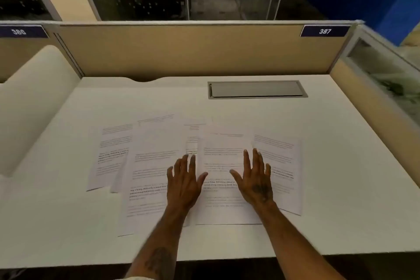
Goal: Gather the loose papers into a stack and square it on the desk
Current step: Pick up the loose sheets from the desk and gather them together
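Several loose printed papers lie fanned and overlapping across the middle of the white desk (341,166). The leftmost sheet (111,154) sits apart at an angle; a large sheet (150,170) overlaps it. A middle sheet (223,188) and a rightmost sheet (283,166) spread to the right. My left hand (184,182) rests flat, fingers spread, on the large sheet's right edge. My right hand (255,179) lies flat with fingers apart on the middle sheet. Neither hand grips anything.
A grey metal cable flap (256,89) is set into the desk at the back right. Tan partition walls (193,52) close the back and right side, with a plate reading 387 (325,31). The desk's front edge runs just below the papers.
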A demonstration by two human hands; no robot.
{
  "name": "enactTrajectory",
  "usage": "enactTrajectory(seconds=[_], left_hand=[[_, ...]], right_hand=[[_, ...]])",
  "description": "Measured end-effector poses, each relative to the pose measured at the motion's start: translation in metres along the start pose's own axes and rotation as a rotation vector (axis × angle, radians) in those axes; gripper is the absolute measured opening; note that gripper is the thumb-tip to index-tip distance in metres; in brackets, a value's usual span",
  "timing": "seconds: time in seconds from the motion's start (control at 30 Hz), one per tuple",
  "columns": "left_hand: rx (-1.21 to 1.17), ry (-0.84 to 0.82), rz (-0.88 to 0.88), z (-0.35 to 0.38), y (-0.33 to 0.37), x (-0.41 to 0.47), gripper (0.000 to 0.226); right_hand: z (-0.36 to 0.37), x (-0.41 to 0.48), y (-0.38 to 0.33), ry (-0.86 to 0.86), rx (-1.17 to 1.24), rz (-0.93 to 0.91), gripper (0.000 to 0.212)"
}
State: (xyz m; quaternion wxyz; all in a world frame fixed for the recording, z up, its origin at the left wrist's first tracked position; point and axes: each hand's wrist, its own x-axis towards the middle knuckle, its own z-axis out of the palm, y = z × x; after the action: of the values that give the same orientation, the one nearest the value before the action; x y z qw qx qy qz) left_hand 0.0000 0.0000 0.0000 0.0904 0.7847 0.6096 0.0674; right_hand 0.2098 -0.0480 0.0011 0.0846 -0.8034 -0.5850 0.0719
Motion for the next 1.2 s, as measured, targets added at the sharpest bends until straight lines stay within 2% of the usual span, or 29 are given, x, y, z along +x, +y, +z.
enactTrajectory(seconds=[0.2, 0.47, 0.57, 0.67, 0.73, 0.8, 0.87, 0.93, 1.03, 1.1, 1.2], left_hand=[[0.046, -0.111, -0.077, 0.019, 0.012, -0.001, 0.051], [-0.146, -0.146, -0.275, 0.026, 0.024, 0.006, 0.049], [-0.348, -0.166, -0.356, 0.024, 0.027, 0.01, 0.04], [-0.548, -0.152, -0.389, 0.014, 0.03, 0.016, 0.01], [-0.718, -0.101, -0.366, 0.004, 0.025, 0.022, 0.013], [-1.012, -0.085, -0.391, -0.009, 0.013, 0.03, 0.008], [-1.295, -0.151, -0.411, -0.024, -0.001, 0.035, 0.008], [-1.419, -0.217, -0.39, -0.034, -0.013, 0.038, 0.019], [-1.403, -0.196, -0.329, -0.044, -0.029, 0.039, 0.018], [-1.381, -0.176, -0.314, -0.049, -0.042, 0.04, 0.017], [-1.397, -0.174, -0.312, -0.059, -0.063, 0.038, 0.017]], right_hand=[[0.015, -0.008, 0.018, -0.153, 0.137, 0.207, 0.073], [0.014, -0.002, 0.019, -0.089, 0.411, 0.408, 0.057], [0.011, 0.004, 0.018, -0.082, 0.607, 0.495, 0.048], [0.004, 0.012, 0.016, -0.089, 0.75, 0.518, 0.031], [-0.007, 0.019, 0.013, -0.064, 0.85, 0.502, 0.024], [-0.021, 0.028, 0.007, -0.045, 0.974, 0.481, 0.015], [-0.035, 0.035, 0.0, -0.038, 1.064, 0.447, 0.029], [-0.045, 0.041, -0.008, -0.068, 1.118, 0.398, 0.039], [-0.058, 0.047, -0.016, -0.135, 1.173, 0.367, 0.026], [-0.061, 0.048, -0.01, -0.063, 1.155, 0.434, 0.022], [-0.051, 0.042, 0.019, 0.099, 0.81, 0.638, 0.03]])
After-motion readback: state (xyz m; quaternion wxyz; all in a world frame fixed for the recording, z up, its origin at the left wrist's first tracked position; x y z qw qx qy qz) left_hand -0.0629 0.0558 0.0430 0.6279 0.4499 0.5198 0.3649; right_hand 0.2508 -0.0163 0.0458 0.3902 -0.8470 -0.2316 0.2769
